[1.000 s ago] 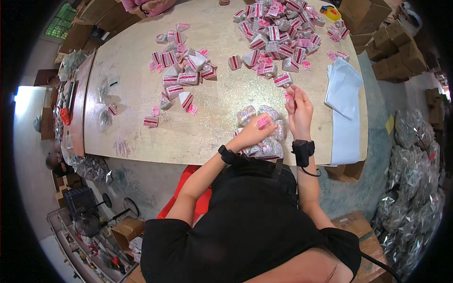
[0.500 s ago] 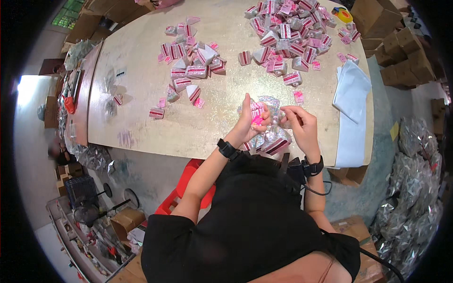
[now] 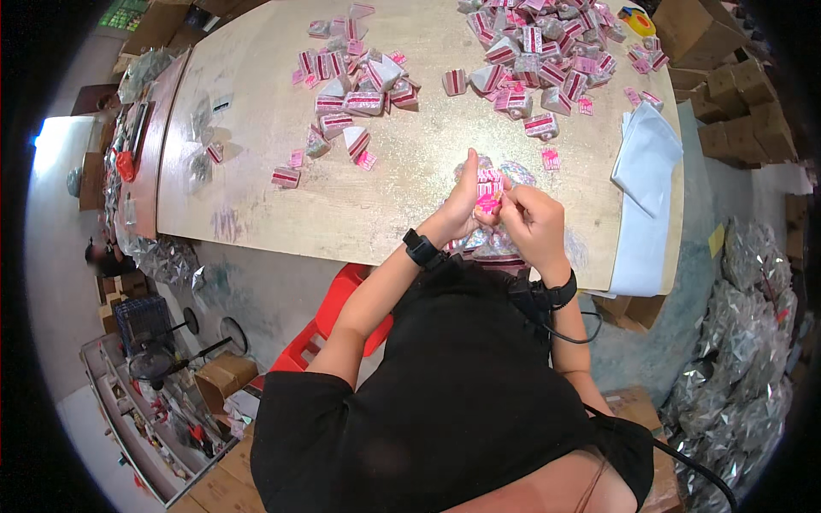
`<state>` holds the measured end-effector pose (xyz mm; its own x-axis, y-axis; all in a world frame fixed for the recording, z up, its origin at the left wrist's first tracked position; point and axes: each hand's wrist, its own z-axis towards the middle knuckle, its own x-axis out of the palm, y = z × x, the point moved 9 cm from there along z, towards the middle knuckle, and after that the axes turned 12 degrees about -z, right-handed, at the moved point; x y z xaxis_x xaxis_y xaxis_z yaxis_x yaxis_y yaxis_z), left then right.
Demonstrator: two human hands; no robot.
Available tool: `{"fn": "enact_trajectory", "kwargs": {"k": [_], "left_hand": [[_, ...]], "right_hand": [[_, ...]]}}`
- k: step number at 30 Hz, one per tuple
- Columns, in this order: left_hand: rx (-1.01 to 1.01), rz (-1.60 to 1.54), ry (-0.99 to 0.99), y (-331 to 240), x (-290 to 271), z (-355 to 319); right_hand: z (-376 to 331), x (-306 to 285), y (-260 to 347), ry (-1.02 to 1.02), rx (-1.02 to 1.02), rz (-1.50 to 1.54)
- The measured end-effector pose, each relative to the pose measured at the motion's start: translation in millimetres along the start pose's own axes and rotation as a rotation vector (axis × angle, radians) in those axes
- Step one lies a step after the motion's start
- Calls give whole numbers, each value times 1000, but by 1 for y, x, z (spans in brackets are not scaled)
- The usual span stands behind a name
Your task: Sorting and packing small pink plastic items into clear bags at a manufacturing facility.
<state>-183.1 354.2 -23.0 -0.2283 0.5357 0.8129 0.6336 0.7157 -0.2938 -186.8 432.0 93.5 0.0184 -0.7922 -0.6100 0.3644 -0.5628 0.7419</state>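
Observation:
My left hand (image 3: 457, 209) is closed round a pink printed card (image 3: 489, 190), its thumb pointing up along one side. My right hand (image 3: 537, 224) is in a pinch at the card's right edge; whatever is between those fingertips is too small to make out. Under and behind both hands lie shiny iridescent clear wrappers (image 3: 518, 173) and a few wrapped wedge-shaped pieces with dark pink stripes, partly hidden. A loose pink card (image 3: 550, 159) rests on the table just beyond my right hand.
On the wooden table (image 3: 256, 188) sit a left pile of striped wedges (image 3: 364, 103) and a larger right pile (image 3: 554, 73). A folded white sheet (image 3: 640, 205) lies along the right edge, with a yellow tape dispenser (image 3: 638, 21) farther back. A red stool (image 3: 338, 312) stands below.
My right hand has come in to the left, from apart to touching the card's edge. My left hand and the card have shifted right and slightly up in the picture.

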Motion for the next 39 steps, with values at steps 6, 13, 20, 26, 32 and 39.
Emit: {"fn": "enact_trajectory", "kwargs": {"k": [6,13,20,26,32,39], "left_hand": [[29,34,-32,0,-1,0],[74,72,-28,-7,-5,-1],[87,92,-51,-6,-10,3],[99,88,-33,-5,-8,4],[92,91,-30,-4,-5,3],[71,86,-16,-4,-2,1]], "right_hand": [[-5,8,-4,37,56,-27],[-7,10,0,34,52,-68],[-6,8,0,15,51,-87],[-6,10,-2,27,36,-113],[-6,14,-5,55,43,-99],[-5,18,-7,50,43,-119]]}}
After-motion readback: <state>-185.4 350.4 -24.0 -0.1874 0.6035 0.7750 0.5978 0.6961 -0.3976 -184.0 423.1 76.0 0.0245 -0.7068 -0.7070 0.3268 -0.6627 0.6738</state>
